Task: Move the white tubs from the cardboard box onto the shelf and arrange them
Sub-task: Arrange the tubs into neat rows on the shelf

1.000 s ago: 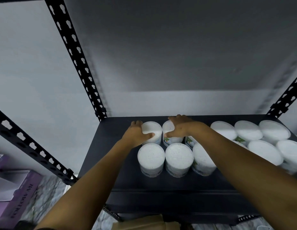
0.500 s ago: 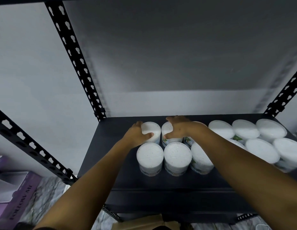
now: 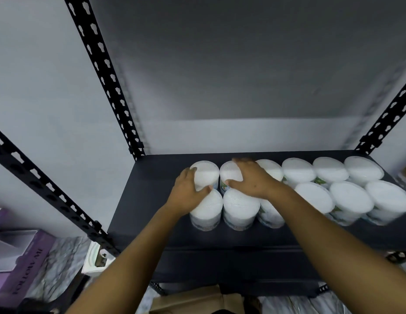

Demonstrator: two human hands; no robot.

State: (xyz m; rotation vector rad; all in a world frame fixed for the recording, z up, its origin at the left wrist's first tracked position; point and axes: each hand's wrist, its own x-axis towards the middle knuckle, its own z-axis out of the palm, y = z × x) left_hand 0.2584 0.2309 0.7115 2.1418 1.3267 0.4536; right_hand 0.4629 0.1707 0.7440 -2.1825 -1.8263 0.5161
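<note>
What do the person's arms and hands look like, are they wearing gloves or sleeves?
No gloves and no sleeves show. Both forearms are bare up to the picture's edge. The left hand and right hand are bare too, with no rings, watch or bracelets visible.

Looked like a storeroom or shop stockroom: black slotted-angle metal shelf (image 3: 147, 200) against a bare grey wall (image 3: 242, 64), two rows of identical white tubs (image 3: 329, 171), cardboard box (image 3: 193, 302) and purple carton (image 3: 20, 264) on marble-pattern floor.
</note>
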